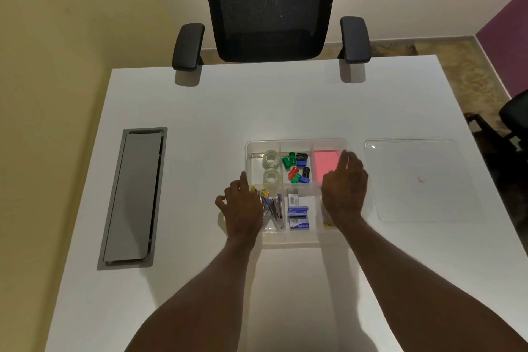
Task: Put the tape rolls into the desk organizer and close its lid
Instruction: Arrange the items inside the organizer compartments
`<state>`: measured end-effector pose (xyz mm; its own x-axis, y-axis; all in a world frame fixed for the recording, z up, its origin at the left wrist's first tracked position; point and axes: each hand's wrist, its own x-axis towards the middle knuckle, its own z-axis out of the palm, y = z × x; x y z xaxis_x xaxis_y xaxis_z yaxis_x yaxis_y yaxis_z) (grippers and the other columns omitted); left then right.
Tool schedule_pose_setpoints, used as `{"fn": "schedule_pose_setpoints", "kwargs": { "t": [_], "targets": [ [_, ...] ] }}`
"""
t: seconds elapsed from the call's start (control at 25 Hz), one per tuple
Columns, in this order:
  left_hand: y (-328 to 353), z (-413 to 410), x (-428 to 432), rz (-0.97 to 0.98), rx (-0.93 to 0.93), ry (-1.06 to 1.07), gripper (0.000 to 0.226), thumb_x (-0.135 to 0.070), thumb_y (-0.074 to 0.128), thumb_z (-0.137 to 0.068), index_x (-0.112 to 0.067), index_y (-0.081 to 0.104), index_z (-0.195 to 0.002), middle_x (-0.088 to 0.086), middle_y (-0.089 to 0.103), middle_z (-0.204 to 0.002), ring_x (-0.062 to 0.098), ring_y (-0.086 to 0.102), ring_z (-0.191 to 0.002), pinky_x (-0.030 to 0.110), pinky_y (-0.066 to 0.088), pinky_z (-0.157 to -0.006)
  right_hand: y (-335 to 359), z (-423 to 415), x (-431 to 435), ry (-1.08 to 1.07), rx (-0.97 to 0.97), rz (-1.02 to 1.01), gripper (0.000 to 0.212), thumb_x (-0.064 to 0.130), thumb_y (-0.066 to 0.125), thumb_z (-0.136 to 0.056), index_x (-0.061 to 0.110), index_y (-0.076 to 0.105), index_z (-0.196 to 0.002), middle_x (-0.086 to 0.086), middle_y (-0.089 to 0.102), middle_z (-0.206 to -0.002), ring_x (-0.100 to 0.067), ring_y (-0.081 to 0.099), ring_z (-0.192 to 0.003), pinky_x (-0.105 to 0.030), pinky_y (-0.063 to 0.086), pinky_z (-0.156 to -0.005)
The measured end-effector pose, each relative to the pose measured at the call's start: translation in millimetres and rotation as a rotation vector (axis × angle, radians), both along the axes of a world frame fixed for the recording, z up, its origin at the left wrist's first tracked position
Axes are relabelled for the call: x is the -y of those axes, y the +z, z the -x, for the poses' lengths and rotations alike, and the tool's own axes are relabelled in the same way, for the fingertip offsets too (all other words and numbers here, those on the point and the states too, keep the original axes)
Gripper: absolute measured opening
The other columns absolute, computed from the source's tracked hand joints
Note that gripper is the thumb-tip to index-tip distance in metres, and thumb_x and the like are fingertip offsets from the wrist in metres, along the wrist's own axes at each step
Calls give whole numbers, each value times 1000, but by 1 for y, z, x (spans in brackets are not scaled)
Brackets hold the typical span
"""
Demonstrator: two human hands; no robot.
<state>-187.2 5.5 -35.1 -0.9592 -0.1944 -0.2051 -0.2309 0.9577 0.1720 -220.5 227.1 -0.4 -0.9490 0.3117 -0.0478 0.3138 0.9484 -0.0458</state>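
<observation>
A clear plastic desk organizer (pixel 297 142) sits mid-table with its top uncovered. Two clear tape rolls lie in its far-left compartment, one (pixel 271 158) behind the other (pixel 271 176). The clear lid (pixel 414 180) lies flat on the table to the right of the organizer. My left hand (pixel 243 208) hovers over the organizer's near-left corner, fingers spread, holding nothing. My right hand (pixel 345 188) hovers over the right side, fingers apart and empty, partly hiding the pink notes (pixel 325 164).
Coloured sharpeners (pixel 297 166), staplers and pens (pixel 273 208) and staple boxes (pixel 297 216) fill other compartments. A grey cable hatch (pixel 133 197) is set in the white table (pixel 200 123) at left. A black office chair (pixel 271 6) stands at the far edge.
</observation>
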Motion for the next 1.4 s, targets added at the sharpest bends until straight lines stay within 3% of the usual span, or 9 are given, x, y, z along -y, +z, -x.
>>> {"fn": "schedule_pose_setpoints", "kwargs": {
  "t": [0.2, 0.4, 0.76, 0.96, 1.4],
  "targets": [
    [6, -9, -9, -49, 18, 63, 55, -32, 41, -109, -12, 37, -160, 12, 58, -135, 29, 59, -121, 47, 44, -98, -3, -15, -20, -298, 75, 434, 45, 26, 45, -102, -1, 42, -138, -23, 53, -132, -38, 53, -122, -45, 47, -98],
    [6, -24, -6, -113, 17, 99, 57, -31, 52, -105, -9, 42, -156, 15, 61, -133, 30, 62, -118, 46, 47, -94, -3, -30, -20, -272, 78, 536, 48, 24, 44, -104, 0, 36, -145, -22, 49, -137, -37, 50, -128, -45, 45, -103],
    [6, -40, 1, -176, 10, 117, 58, -32, 52, -105, -12, 39, -158, 15, 58, -139, 30, 60, -123, 47, 45, -100, -1, -57, -19, -238, 71, 554, 46, 24, 50, -103, 4, 38, -143, -19, 52, -135, -34, 54, -125, -45, 49, -102],
    [15, -41, -14, -78, -74, 168, 54, -28, 54, -102, -15, 44, -153, 13, 52, -144, 33, 51, -131, 51, 38, -106, 10, -66, -37, -105, -65, 334, 39, 23, 54, -99, 2, 53, -131, -18, 60, -122, -35, 59, -112, -42, 48, -93],
    [47, -41, -160, -86, -130, 83, 43, -26, 52, -101, -16, 51, -143, 11, 59, -134, 31, 57, -122, 48, 44, -100, 21, -64, -164, -125, -63, 289, 26, 22, 53, -100, 5, 60, -117, -16, 59, -115, -34, 59, -110, -44, 49, -92]
  ]
}}
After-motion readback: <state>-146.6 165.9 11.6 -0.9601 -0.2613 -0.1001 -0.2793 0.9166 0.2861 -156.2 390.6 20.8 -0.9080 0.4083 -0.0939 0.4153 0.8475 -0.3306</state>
